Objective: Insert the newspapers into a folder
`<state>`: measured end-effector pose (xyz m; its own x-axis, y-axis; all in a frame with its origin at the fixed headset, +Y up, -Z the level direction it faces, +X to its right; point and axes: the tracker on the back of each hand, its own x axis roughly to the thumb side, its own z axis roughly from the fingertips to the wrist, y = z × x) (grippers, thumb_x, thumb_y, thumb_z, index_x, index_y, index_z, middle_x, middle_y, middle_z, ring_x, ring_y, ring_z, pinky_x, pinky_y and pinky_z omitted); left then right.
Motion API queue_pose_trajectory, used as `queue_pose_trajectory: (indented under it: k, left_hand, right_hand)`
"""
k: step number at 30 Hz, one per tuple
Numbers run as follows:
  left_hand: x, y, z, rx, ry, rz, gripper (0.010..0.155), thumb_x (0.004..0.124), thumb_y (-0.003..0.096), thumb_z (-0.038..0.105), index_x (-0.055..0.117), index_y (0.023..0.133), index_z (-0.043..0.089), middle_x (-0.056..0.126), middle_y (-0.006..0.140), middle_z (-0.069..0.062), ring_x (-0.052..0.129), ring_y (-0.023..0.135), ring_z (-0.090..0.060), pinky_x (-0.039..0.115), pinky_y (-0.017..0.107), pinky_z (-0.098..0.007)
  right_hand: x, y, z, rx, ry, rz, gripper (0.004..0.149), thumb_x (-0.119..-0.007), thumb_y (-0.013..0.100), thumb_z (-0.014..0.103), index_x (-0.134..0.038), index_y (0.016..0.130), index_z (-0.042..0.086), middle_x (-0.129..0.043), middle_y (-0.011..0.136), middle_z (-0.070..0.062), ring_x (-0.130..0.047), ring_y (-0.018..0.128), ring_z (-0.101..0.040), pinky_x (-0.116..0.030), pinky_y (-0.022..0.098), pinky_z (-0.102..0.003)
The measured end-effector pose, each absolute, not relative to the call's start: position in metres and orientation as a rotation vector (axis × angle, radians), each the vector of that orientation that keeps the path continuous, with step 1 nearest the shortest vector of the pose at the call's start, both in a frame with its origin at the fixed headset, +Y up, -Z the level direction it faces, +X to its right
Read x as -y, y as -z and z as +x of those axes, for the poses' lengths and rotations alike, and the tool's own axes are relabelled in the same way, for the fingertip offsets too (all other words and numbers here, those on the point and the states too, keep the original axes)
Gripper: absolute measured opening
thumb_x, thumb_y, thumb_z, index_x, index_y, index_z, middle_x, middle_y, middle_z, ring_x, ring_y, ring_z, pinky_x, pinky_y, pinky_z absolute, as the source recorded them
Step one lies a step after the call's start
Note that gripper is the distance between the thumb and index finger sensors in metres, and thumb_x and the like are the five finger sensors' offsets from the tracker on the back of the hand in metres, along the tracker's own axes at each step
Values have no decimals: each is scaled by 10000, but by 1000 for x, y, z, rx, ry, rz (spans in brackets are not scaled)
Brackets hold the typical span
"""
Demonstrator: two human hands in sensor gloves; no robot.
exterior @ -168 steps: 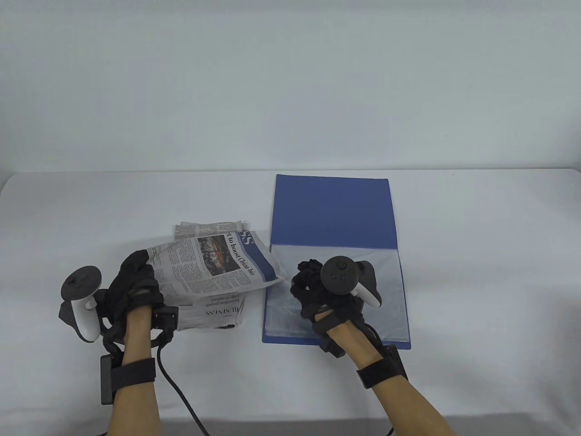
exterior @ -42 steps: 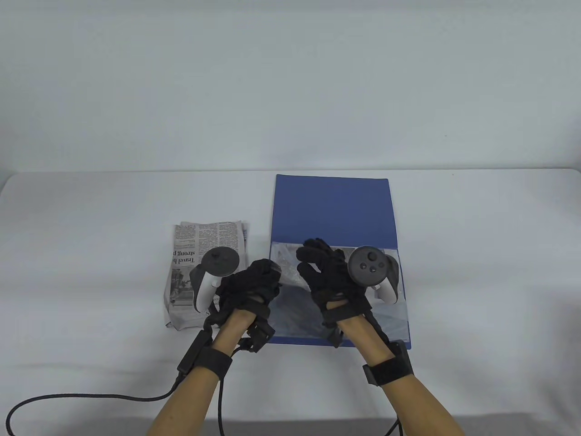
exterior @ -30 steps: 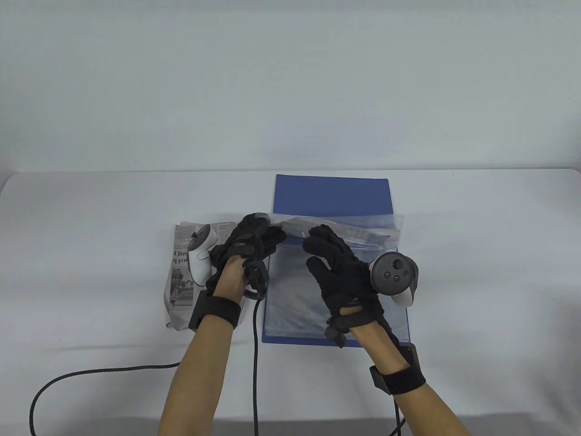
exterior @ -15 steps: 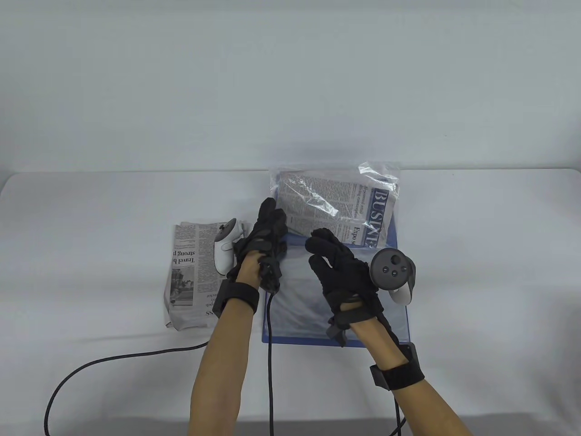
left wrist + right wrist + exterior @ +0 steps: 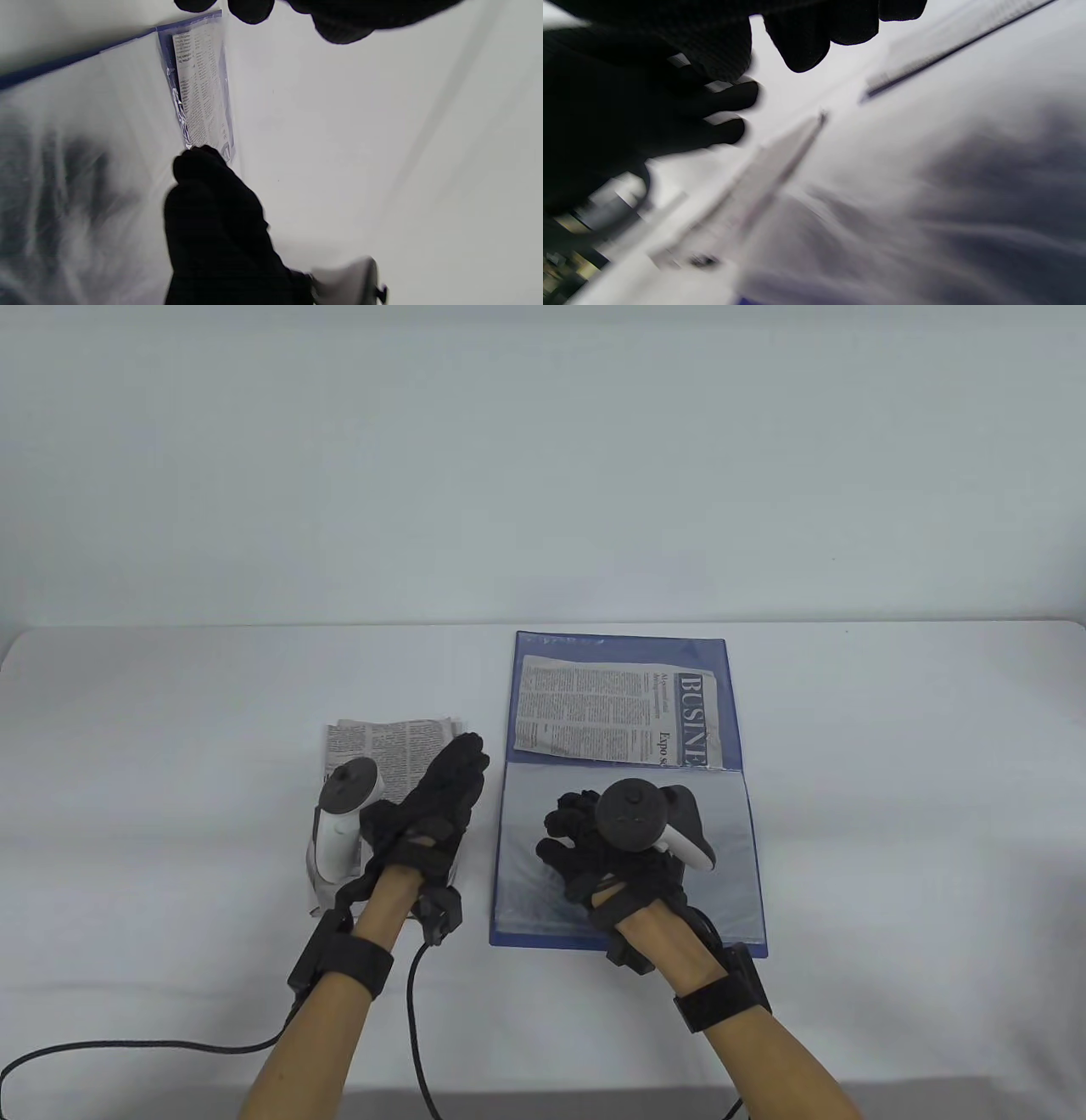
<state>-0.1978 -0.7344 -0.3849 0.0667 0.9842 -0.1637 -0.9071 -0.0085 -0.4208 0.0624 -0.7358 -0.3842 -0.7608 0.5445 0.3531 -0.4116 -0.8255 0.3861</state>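
We've got our left hand [image 5: 428, 814], fingers spread flat, on the stack [image 5: 373, 746] to grab a paper, while curled right fingers [image 5: 570, 814] pin the folder [image 5: 624, 916] sleeve, holding nothing.

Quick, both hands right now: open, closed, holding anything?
Left hand: open, fingers stretched over the newspaper pile, gripping nothing.
Right hand: fingers curled over the folder's clear sleeve; grip cannot be told.

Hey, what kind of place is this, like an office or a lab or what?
Probably a lab-style recording setup, not an ordinary office: a white-covered table against a bare pale wall, gloved hands wearing trackers with trailing cables, and only a blue folder and newspapers laid out.
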Motion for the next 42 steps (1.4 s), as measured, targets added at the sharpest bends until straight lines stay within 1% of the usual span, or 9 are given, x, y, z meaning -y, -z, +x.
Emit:
queue_pose_trajectory:
  k: [6,9,16,25,32,35,38,40,42]
  left_hand:
    - [755,361,-208,225,-1554,-531,695,578,639,475,218,1212,317,259,1272,-106,251,1162,-445,295,842,-663]
    - [750,361,-213,222,-1456,-497,680,574,635,479,249,1211,319,292,1272,-97,272,1169,-433,306,850,-654]
    - [754,362,-208,199,-1391,-515,658,565,634,476,301,1209,295,327,1265,-104,298,1165,-432,320,849,-650]
    - [753,364,-199,179,-1272,-489,647,560,633,472,330,1206,279,358,1259,-113,346,1154,-433,371,851,-628]
    - [750,362,-188,140,-982,-502,609,612,626,508,492,1145,213,52,1235,-102,-147,1076,-361,146,853,-582]
    - [754,361,-176,150,-863,-567,706,635,627,520,342,1191,214,-123,1182,-117,-293,981,-363,-1,798,-601]
    - [762,363,-166,145,-802,-600,757,649,631,499,234,1207,233,-205,1152,-103,-353,941,-350,-98,742,-622]
    - [768,366,-160,162,-834,-604,705,656,637,467,291,1201,254,-186,1163,-93,-346,950,-345,-112,728,-627]
    - [768,366,-156,154,-885,-553,566,671,640,431,459,1146,289,-100,1199,-88,-294,990,-347,-92,735,-635]
  right_hand:
    - [761,380,38,-548,-2773,690,607,-822,559,478,-691,923,10,-417,1052,-293,-362,961,-559,-305,623,-751]
    - [771,377,30,-629,-2837,722,592,-830,563,446,-653,925,12,-384,1055,-288,-349,962,-556,-309,625,-748]
    - [770,378,33,-460,-2852,701,374,-835,553,274,-767,850,57,-515,1046,-235,-472,967,-512,-365,639,-732]
    - [757,382,49,-390,-2661,619,374,-798,558,267,-747,848,36,-530,1030,-246,-493,957,-508,-372,638,-733]
    - [750,383,54,-347,-2607,604,375,-792,560,269,-740,851,39,-521,1031,-251,-484,958,-511,-365,637,-735]
    - [747,382,54,-338,-2582,602,376,-791,560,269,-740,851,36,-519,1031,-253,-478,959,-513,-364,637,-736]
    - [746,382,54,-325,-2553,603,376,-789,560,270,-740,852,38,-518,1031,-254,-479,958,-514,-362,636,-737]
    - [745,383,54,-330,-2543,601,375,-789,560,269,-740,851,38,-516,1032,-255,-477,958,-514,-360,635,-738]
    - [745,383,55,-327,-2538,601,374,-789,560,268,-741,851,38,-515,1032,-255,-475,958,-516,-358,634,-739]
